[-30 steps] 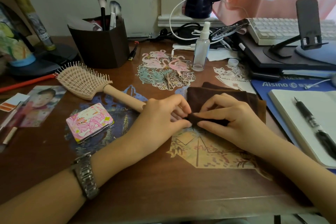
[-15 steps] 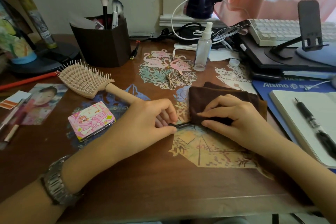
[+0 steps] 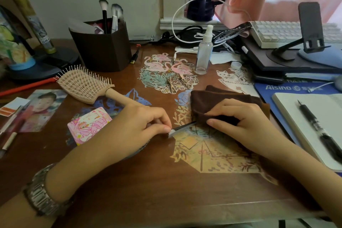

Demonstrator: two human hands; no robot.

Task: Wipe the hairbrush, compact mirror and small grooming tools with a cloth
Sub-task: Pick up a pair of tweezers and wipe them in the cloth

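Observation:
My left hand [image 3: 140, 126] pinches the near end of a thin dark grooming tool [image 3: 182, 127] with a pale tip, lying flat on the desk. Its far end runs under a folded brown cloth [image 3: 212, 102], which my right hand [image 3: 242, 122] pinches around it. A beige vented hairbrush [image 3: 83, 85] lies bristles up at the left, its handle reaching behind my left hand. A pink patterned compact mirror [image 3: 88, 125] rests shut just left of that hand. Two small metal tools [image 3: 172, 84] lie on the flamingo paper cutting beyond.
A dark brush holder [image 3: 103, 52] stands at the back left, a clear spray bottle [image 3: 204, 52] at the back centre. An open notebook [image 3: 314, 116] with a black pen [image 3: 318, 127] lies right. A photo [image 3: 42, 107], a keyboard [image 3: 283, 31] and a phone stand [image 3: 309, 29] are also about.
My left hand has drawn leftward and apart from the right, pulling the thin tool out of the cloth so more of it shows. The right hand stays pinched on the cloth.

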